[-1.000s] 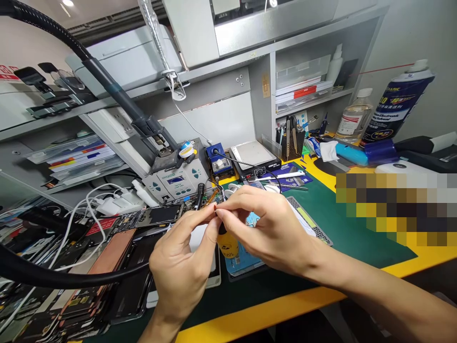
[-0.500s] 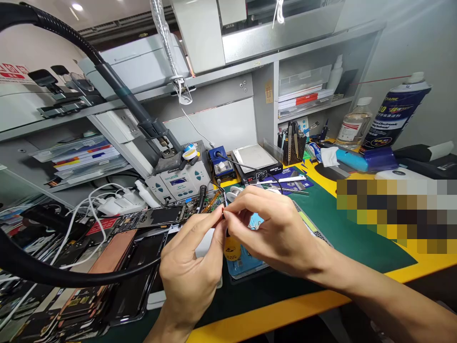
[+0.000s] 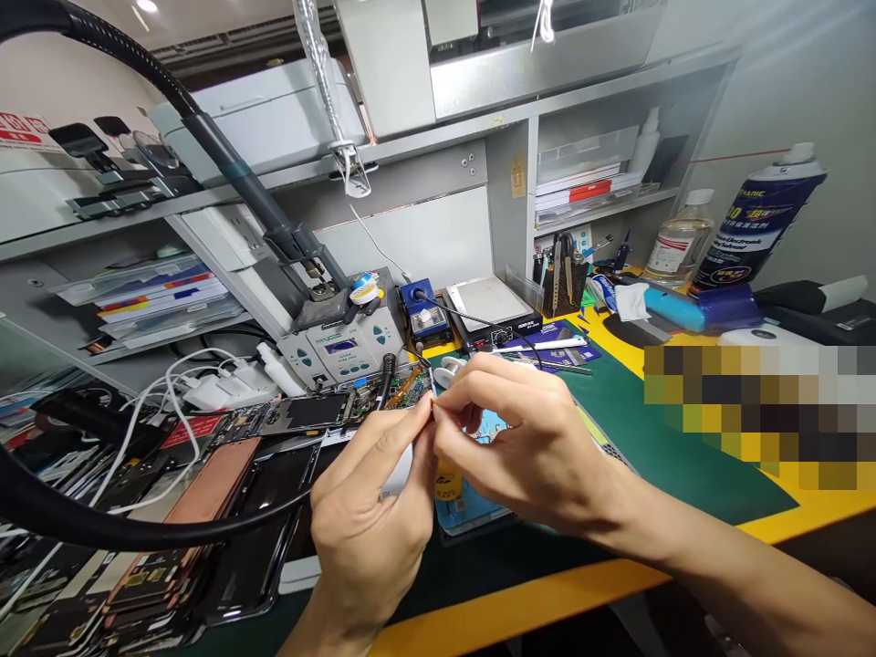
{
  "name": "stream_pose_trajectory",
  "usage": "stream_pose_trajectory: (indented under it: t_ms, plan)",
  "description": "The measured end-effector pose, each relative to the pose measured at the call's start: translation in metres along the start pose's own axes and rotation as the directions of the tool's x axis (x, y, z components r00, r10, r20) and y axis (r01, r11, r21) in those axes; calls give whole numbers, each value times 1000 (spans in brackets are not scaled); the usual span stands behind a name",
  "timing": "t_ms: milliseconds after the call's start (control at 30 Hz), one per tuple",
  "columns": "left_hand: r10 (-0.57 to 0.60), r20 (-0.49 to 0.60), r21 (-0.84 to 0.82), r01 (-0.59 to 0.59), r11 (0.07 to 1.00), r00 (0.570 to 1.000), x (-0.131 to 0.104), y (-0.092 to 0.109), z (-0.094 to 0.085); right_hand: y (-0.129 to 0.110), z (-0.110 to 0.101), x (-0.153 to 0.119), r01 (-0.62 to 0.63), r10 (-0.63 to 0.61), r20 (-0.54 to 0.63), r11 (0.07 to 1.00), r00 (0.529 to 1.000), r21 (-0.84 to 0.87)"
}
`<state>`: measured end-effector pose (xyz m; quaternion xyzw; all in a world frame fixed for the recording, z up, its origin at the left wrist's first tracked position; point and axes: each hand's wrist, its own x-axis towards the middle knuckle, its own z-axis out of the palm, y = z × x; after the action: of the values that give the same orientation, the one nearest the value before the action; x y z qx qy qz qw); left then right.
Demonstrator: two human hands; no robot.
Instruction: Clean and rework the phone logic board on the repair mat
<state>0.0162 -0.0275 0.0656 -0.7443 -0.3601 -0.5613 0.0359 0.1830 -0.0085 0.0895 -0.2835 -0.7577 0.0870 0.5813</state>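
Observation:
My left hand [image 3: 373,520] and my right hand [image 3: 520,443] meet fingertip to fingertip over the workbench. Each is closed in a pinch, and the tiny thing between the fingertips is mostly hidden by them. Just beyond the fingertips, a thin pale strip or tip points upward. Below and behind my hands lies a blue work pad [image 3: 472,520], with a yellow round item [image 3: 448,482] on it, partly covered by my fingers. A white rounded object shows behind my left hand.
Stacked phone parts [image 3: 157,575] and a black phone frame [image 3: 256,538] lie left on the green mat [image 3: 684,456]. Behind stand a grey rework station [image 3: 342,351], a blue soldering unit [image 3: 424,315] and a tool holder [image 3: 565,283]. A spray can [image 3: 759,219] stands right; a black flexible arm curves at left.
Both hands have shifted very slightly right, and their fingertips sit closer together. The dark bit seen between them before is now almost covered. The view has tilted a little.

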Motion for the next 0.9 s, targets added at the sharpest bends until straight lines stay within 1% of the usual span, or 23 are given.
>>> stream_pose_trajectory:
  t_ms: [67,100,167,233,267,333,400,600,733,900]
  plan:
    - [7,-9,13,-7,1000,1000,1,1,1,1,-1,1,1,-1,6,1000,1000,3]
    - [7,-13,19,-7,1000,1000,1,1,1,1,-3,1,-14,13,29,1000,999,17]
    - [3,-21,25,-2,1000,1000,1,1,1,2,-6,3,-85,79,95,994,992,66]
    - [2,-25,28,-1,1000,1000,1,1,1,2,-10,4,-183,164,158,976,974,118]
    - [4,-26,29,-3,1000,1000,1,0,1,2,-11,5,-221,197,172,966,965,135]
    - [9,-27,30,-9,1000,1000,0,-1,1,1,-12,5,-246,221,167,958,961,149]
    - [13,-25,29,-13,1000,1000,0,-2,1,-1,-12,4,-223,203,146,965,968,138]
    - [31,-17,16,-30,999,999,-1,-2,3,-3,-8,3,-79,75,83,996,994,45]
    - [49,-22,19,-49,999,999,-2,-1,3,-3,-6,2,-43,43,46,999,998,-4]
    - [63,-24,24,-62,998,998,-3,-1,2,-3,-6,2,-28,28,47,1000,998,-13]
